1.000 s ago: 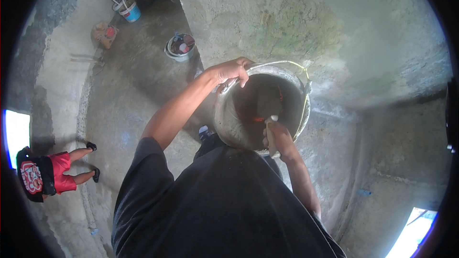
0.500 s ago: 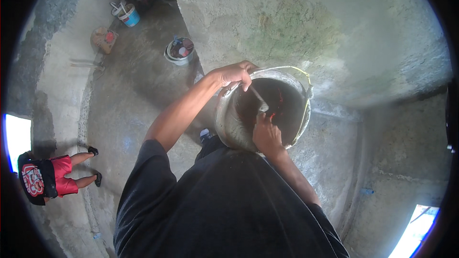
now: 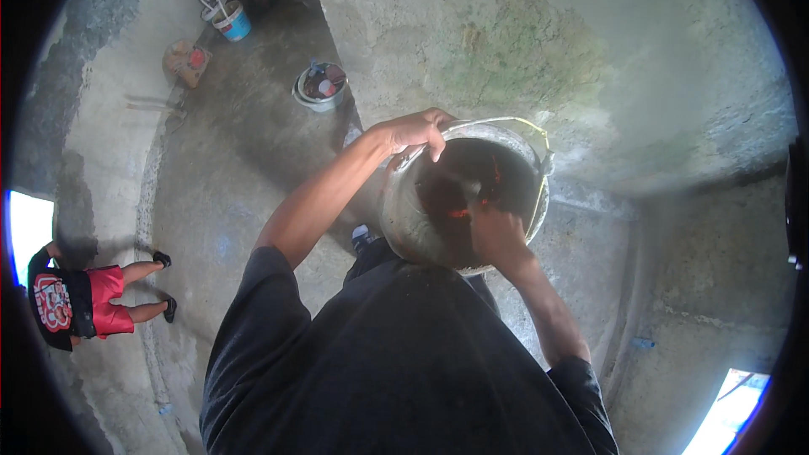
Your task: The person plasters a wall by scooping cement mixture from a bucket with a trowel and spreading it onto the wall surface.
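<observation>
A grey, mortar-smeared bucket (image 3: 403,221) with a wire handle (image 3: 516,120) is held up close to my body, tilted so its dark inside shows. At its far left rim my left hand (image 3: 415,131) is closed, fingers hooked over the edge beside the handle. Down inside the bucket, my right hand (image 3: 497,234) is closed around a hand tool (image 3: 473,189) with a thin pale shank. Motion smears this hand and the tool, and the tool's working end cannot be made out. Reddish-orange streaks (image 3: 459,213) show in the dark contents.
A rough, patchy concrete wall (image 3: 539,42) rises just beyond the bucket. Left of it on the floor stand a bucket of dark items (image 3: 321,88), a torn bag (image 3: 187,62) and a blue-and-white pail (image 3: 229,20). A person in red shorts (image 3: 109,302) stands far left.
My right hand has shifted slightly right and deeper into the bucket with the tool, now blurred. My left hand keeps its hold on the rim. The other person has moved slightly.
</observation>
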A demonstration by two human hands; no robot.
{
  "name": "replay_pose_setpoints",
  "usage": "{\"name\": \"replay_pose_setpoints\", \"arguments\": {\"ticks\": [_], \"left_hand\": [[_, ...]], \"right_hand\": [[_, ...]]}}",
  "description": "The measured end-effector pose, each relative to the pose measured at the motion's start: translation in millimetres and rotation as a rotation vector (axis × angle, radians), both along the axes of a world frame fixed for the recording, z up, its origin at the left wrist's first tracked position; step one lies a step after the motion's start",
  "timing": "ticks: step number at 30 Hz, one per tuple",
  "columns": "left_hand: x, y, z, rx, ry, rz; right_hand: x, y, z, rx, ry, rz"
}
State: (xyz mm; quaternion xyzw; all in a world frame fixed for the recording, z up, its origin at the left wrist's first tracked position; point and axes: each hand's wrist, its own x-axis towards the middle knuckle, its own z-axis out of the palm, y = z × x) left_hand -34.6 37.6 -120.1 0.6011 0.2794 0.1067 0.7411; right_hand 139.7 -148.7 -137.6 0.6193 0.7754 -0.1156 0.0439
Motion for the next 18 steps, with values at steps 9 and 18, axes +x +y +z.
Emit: {"name": "replay_pose_setpoints", "arguments": {"ticks": [9, 18], "left_hand": [[3.0, 2.1, -3.6, 0.020, 0.013, -0.007], [0.8, 1.8, -1.9, -0.002, -0.032, -0.023]], "right_hand": [[-10.1, -3.3, -22.5, 0.279, -0.215, 0.047], [13.2, -8.0, -11.7, 0.237, -0.284, 0.252]]}}
